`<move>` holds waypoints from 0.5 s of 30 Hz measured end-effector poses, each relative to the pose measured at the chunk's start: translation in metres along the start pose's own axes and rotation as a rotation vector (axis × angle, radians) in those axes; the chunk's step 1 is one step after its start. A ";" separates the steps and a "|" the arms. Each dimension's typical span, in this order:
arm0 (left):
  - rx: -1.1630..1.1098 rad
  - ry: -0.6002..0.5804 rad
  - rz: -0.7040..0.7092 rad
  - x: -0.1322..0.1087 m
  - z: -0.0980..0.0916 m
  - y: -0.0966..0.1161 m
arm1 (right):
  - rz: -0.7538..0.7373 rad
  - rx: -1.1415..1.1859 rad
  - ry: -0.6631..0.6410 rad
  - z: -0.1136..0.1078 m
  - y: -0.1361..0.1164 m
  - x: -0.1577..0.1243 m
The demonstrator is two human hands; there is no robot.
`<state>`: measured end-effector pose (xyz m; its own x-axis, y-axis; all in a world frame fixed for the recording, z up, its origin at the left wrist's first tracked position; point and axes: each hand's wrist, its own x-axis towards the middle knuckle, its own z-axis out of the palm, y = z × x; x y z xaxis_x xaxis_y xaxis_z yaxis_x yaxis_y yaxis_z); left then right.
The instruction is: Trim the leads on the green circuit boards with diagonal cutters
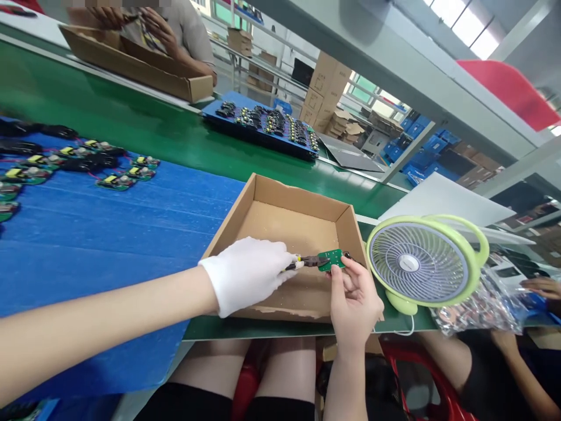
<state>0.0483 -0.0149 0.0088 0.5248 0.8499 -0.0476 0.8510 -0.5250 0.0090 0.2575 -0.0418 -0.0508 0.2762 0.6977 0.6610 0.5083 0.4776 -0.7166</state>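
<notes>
My left hand [248,272], in a white glove, is closed on a small pair of cutters [305,262] with a yellow-tipped handle. The cutters' jaws meet the edge of a small green circuit board [331,259]. My bare right hand [354,295] pinches that board from below and the right. Both hands are over an open shallow cardboard box [280,216], whose floor is bare apart from small scraps.
Several green circuit boards with wires [118,181] lie on a blue mat [100,234] at the left. A blue tray of boards [267,126] sits across the green belt. A green desk fan [423,263] stands right of the box. Other people's hands work at top left [153,26] and far right [541,286].
</notes>
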 end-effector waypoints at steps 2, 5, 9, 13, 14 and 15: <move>-0.018 -0.003 -0.005 0.000 -0.001 -0.001 | 0.013 0.004 -0.008 0.000 0.001 -0.001; -0.021 -0.012 -0.005 -0.002 -0.004 -0.004 | 0.023 0.009 -0.034 0.000 0.002 -0.001; 0.002 -0.019 0.002 -0.008 -0.007 -0.008 | 0.021 0.026 -0.036 0.001 0.002 0.000; 0.018 -0.018 -0.001 -0.013 -0.007 -0.008 | 0.014 0.052 -0.018 0.001 0.000 0.000; 0.023 -0.016 -0.014 -0.014 -0.007 -0.007 | 0.014 0.056 -0.015 0.000 0.000 0.000; 0.028 -0.013 -0.033 -0.015 -0.007 -0.007 | 0.013 0.058 -0.011 0.000 -0.001 0.000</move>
<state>0.0348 -0.0239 0.0166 0.4961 0.8661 -0.0607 0.8669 -0.4980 -0.0209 0.2570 -0.0423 -0.0505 0.2733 0.7100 0.6490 0.4562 0.4983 -0.7373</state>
